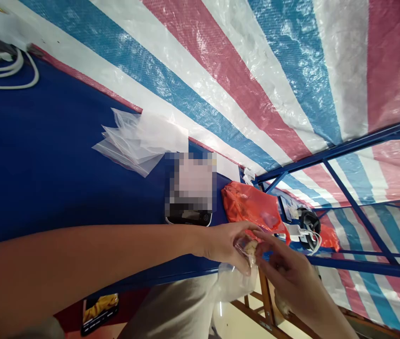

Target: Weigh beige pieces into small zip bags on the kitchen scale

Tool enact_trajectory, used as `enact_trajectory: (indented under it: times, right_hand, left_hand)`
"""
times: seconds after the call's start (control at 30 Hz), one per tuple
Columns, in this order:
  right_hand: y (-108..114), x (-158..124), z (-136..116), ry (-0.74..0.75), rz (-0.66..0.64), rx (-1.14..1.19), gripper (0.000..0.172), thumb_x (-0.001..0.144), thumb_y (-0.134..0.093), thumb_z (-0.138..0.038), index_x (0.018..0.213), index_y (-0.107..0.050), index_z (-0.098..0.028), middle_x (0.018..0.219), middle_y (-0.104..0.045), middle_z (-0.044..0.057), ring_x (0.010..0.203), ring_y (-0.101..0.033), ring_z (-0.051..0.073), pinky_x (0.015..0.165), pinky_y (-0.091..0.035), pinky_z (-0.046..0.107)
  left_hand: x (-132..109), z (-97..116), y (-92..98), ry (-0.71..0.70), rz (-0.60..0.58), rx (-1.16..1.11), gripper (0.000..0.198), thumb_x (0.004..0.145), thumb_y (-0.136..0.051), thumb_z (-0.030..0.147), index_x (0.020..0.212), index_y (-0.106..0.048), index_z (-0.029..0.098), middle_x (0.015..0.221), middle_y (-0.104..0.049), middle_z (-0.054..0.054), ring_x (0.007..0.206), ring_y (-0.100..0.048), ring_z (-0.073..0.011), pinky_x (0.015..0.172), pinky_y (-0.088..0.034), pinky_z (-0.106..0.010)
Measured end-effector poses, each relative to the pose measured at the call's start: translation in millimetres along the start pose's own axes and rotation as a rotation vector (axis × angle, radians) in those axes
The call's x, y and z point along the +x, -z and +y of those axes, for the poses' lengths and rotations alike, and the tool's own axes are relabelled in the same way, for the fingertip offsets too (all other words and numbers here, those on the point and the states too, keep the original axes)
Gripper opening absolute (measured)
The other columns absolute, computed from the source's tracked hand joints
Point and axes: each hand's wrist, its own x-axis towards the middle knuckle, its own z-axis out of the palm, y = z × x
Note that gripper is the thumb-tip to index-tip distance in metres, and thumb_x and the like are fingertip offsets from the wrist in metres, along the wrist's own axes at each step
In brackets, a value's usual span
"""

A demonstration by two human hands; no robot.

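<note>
Near the table's front edge, my left hand [226, 242] grips a clear plastic bag [237, 281] whose lower part hangs below. A small pale item [251, 247] shows inside the plastic between my hands. My right hand [288, 268] meets the bag from the right, its fingertips pinched at the plastic beside the pale item. Just beyond my left wrist is a black and white device with a small display [190, 215]; its upper part is blurred out by pixels. An orange-red plastic bag [252, 205] lies right behind my hands.
Flat clear bags [132, 141] lie on the blue table [44, 165] against the striped sheet [200, 94]. White cables [26, 75] are at the far left. Blue frame bars [358, 226] and a black coiled item [309, 223] stand right. Below are a phone [99, 313] and a wooden frame [266, 301].
</note>
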Motion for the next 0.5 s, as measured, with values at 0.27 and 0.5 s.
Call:
enact_trajectory:
  times: [0.27,0.5]
  right_hand:
    - [-5,9,-10,0.014,0.056,0.103,0.03,0.1,-0.066,-0.049,0.116,-0.072,-0.026,0.083,-0.07,0.003,0.058,-0.047,0.013,0.053,-0.039,0.026]
    - [0,15,-19,0.139,0.097,-0.023,0.029,0.101,-0.063,-0.048,0.093,-0.078,-0.024,0.067,-0.06,0.001,0.054,-0.047,0.013,0.052,-0.038,0.027]
  left_hand:
    - [3,10,8.8,-0.006,-0.014,-0.105,0.077,0.062,-0.084,0.012,0.131,-0.053,0.024,0.084,-0.066,0.003,0.081,-0.07,-0.0174,0.085,-0.056,-0.038]
    - [5,8,13.3,-0.051,0.025,-0.119,0.061,0.066,-0.083,0.013,0.119,-0.054,0.023,0.086,-0.068,0.001,0.079,-0.069,-0.0159,0.082,-0.057,-0.037]
